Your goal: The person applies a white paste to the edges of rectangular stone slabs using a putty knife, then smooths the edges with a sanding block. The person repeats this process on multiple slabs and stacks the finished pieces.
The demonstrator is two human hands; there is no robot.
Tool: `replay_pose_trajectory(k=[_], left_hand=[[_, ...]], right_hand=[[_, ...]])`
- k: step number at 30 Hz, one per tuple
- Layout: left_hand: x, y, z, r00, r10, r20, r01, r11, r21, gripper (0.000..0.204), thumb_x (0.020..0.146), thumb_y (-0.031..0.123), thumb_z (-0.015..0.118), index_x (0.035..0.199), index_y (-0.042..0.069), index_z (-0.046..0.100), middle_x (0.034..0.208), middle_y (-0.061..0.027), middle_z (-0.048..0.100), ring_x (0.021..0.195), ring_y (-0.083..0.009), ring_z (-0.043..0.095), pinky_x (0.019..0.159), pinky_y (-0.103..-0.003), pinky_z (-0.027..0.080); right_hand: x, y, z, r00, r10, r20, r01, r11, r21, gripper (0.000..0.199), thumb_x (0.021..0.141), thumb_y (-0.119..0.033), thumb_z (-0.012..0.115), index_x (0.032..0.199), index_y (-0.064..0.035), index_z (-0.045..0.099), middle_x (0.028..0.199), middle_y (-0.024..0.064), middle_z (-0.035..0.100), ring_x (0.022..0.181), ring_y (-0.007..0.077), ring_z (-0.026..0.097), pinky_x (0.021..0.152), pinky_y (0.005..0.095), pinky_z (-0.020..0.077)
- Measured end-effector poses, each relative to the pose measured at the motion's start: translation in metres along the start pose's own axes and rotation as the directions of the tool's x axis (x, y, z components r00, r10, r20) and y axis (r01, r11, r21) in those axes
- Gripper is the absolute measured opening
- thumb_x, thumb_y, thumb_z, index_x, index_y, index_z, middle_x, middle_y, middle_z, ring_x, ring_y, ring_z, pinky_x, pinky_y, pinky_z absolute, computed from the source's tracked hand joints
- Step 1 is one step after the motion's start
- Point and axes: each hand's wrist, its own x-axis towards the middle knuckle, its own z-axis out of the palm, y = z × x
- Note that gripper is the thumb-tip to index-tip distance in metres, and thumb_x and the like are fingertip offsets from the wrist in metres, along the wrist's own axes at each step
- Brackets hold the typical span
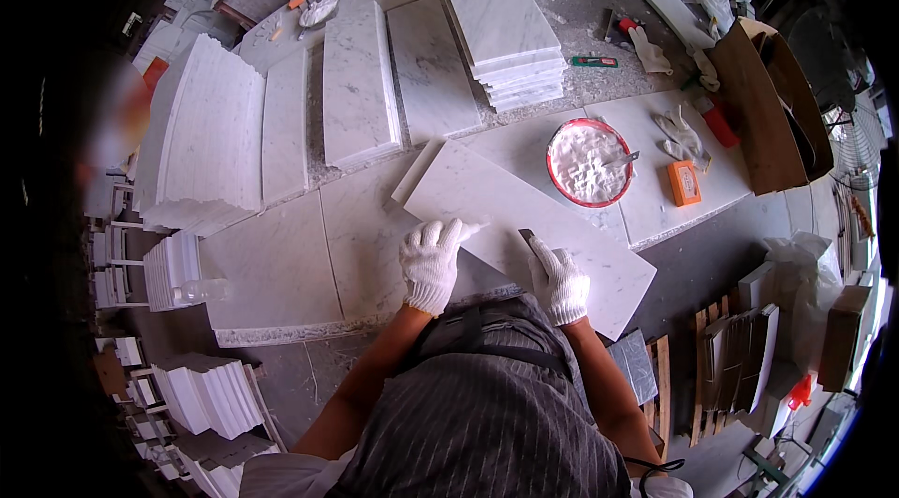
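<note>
A white-grey marble slab (534, 208) lies at an angle in front of me, overhanging the worktop's near edge. My left hand (431, 259), in a white knitted glove, is over the slab's left part with its fingers curled. Something whitish and blurred shows at its fingertips; I cannot make out what it is. My right hand (560, 284), gloved too, grips a small scraper (527, 236) with a dark flat blade over the slab. Beyond the slab stands a red-rimmed bucket (551, 170) of white paste (588, 161), with a putty knife (622, 161) stuck in it.
Stacked marble slabs (496, 6) fill the worktop's far side, with more slabs (201, 128) at left. Right of the bucket lie an orange box (685, 183), loose gloves (684, 137) and a cardboard box (768, 114). A plastic bottle (201, 291) lies at the left edge.
</note>
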Motion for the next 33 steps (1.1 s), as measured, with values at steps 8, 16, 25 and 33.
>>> replay_pose_trajectory(k=[8,16,25,33], left_hand=[[0.0011,0.0018,-0.0008,1.000,0.007,-0.009,-0.007,1.000,0.016,0.035,0.082,0.021,0.066,0.117,0.020,0.064,0.104,-0.0020,0.059,0.103,-0.0264,0.057,0.086,-0.046,0.046],[0.0026,0.0019,-0.0015,0.999,0.028,-0.043,-0.028,0.999,0.016,0.036,0.080,0.019,0.067,0.116,0.020,0.064,0.102,-0.0017,0.059,0.101,-0.0258,0.057,0.085,-0.046,0.046],[0.0026,0.0033,-0.0031,0.999,0.020,-0.030,-0.020,0.999,0.027,0.037,0.080,0.018,0.067,0.116,0.020,0.064,0.102,-0.0015,0.058,0.101,-0.0258,0.058,0.086,-0.046,0.046],[0.0031,0.0044,-0.0030,0.999,0.022,-0.028,-0.021,0.999,0.030,0.037,0.079,0.017,0.067,0.117,0.020,0.064,0.103,-0.0018,0.058,0.102,-0.0257,0.058,0.086,-0.046,0.047]], right_hand=[[0.0012,-0.0019,-0.0028,0.999,0.024,0.033,-0.023,1.000,-0.016,0.032,0.088,-0.020,0.068,0.120,-0.0209,0.068,0.077,0.0093,0.062,0.067,0.0303,0.065,0.054,0.0438,0.0517],[0.0021,-0.0031,-0.0038,1.000,0.019,0.020,-0.019,1.000,-0.007,0.032,0.088,-0.020,0.068,0.119,-0.0207,0.068,0.076,0.0095,0.062,0.066,0.0307,0.064,0.055,0.0441,0.0518],[0.0014,-0.0036,-0.0040,0.999,0.029,0.028,-0.029,1.000,-0.005,0.031,0.088,-0.020,0.067,0.119,-0.0203,0.068,0.078,0.0098,0.063,0.067,0.0314,0.065,0.055,0.0441,0.0523],[0.0020,-0.0040,-0.0044,0.999,0.032,0.028,-0.032,1.000,-0.001,0.031,0.089,-0.021,0.067,0.119,-0.0206,0.068,0.078,0.0098,0.063,0.067,0.0311,0.065,0.056,0.0442,0.0527]])
